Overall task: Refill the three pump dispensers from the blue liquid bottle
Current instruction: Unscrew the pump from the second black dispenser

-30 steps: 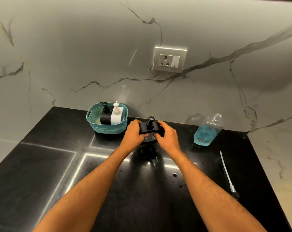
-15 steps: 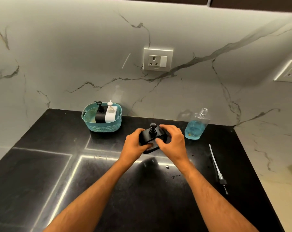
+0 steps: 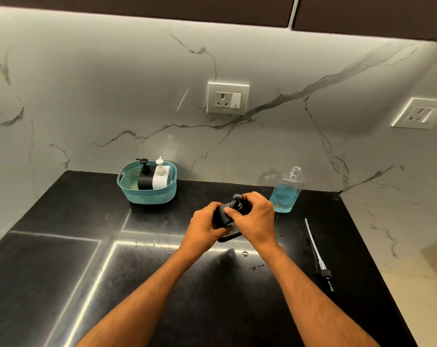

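Left hand: my left hand [image 3: 205,226] grips the body of the black dispenser [image 3: 222,216] from the left side, fingers curled around it.
Right hand: my right hand [image 3: 255,219] is curled over the top of the same dispenser, thumb and fingers closed around the base of its pump head [image 3: 237,199].
Black dispenser: held between both hands just above the black countertop [image 3: 62,271], tilted slightly; whether its base touches the counter I cannot tell.
Blue liquid bottle: the clear bottle [image 3: 287,191] stands upright at the back of the counter, just to the right of my right hand, cap off, blue liquid filling the lower part.
Loose pump: a pump with a long clear tube [image 3: 317,254] lies flat on the counter to the right, well apart from the bottle, its dark collar end nearer me.
Basket: a teal basket [image 3: 147,196] sits at the back left against the wall.
Basket contents: a second black dispenser [image 3: 145,177] and a white dispenser [image 3: 160,177] stand upright inside it, side by side and touching.
Wall: marble, with a socket plate [image 3: 228,98] above my hands and another socket [image 3: 421,113] at the far right.
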Demonstrator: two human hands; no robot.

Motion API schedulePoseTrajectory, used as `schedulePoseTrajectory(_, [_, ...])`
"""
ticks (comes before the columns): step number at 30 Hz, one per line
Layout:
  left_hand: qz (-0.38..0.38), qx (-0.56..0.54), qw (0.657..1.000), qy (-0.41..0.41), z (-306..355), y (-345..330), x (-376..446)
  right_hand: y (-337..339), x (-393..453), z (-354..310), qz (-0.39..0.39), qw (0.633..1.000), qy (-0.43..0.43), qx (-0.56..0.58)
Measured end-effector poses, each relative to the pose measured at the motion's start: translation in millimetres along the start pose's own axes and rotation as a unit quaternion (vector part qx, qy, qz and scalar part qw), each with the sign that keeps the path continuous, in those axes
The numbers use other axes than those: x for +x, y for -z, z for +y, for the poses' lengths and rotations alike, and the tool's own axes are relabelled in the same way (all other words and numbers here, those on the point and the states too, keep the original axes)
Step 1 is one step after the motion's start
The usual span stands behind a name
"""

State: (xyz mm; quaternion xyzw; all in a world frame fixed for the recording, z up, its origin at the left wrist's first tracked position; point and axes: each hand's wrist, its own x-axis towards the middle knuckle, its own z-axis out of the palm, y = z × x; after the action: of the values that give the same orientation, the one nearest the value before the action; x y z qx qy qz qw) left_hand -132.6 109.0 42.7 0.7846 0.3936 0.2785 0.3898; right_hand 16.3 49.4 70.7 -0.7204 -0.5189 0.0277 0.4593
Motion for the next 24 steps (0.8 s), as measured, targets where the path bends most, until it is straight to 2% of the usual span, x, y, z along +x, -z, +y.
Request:
schedulePoseTrajectory(2, [-0.013, 0.003, 1.000, 0.004, 0, 2, 1, 4, 3, 1, -0.021, 1.000, 0.012, 0.013])
schedulePoseTrajectory(6, [-0.045, 0.021, 0.999, 0.002, -6, 12, 6, 14, 10, 5, -0.123, 0.989, 0.067, 0.040])
schedulePoseTrajectory(9, [-0.050, 0.031, 0.998, 0.005, -8, 17, 8, 21, 13, 3, -0.184, 0.979, 0.038, 0.084])
schedulePoseTrajectory(11, [-0.045, 0.029, 0.999, 0.003, -8, 18, 8, 22, 13, -2, -0.173, 0.982, 0.025, 0.070])
schedulePoseTrajectory(14, [-0.042, 0.013, 0.999, 0.001, -6, 15, 8, 16, 10, -10, -0.087, 0.996, 0.026, 0.004])
schedulePoseTrajectory(16, [-0.040, 0.009, 0.999, 0.000, -4, 13, 8, 13, 8, -13, -0.050, 0.998, 0.038, 0.002])
schedulePoseTrajectory(18, [-0.037, 0.010, 0.999, 0.000, -3, 12, 7, 14, 9, -15, -0.065, 0.997, 0.043, 0.024])
schedulePoseTrajectory(21, [-0.031, 0.016, 0.999, 0.009, -6, 14, 6, 21, 13, -16, -0.142, 0.987, 0.019, 0.075])
schedulePoseTrajectory(24, [-0.028, 0.018, 0.999, 0.012, -8, 16, 7, 24, 15, -17, -0.107, 0.994, 0.023, -0.009])
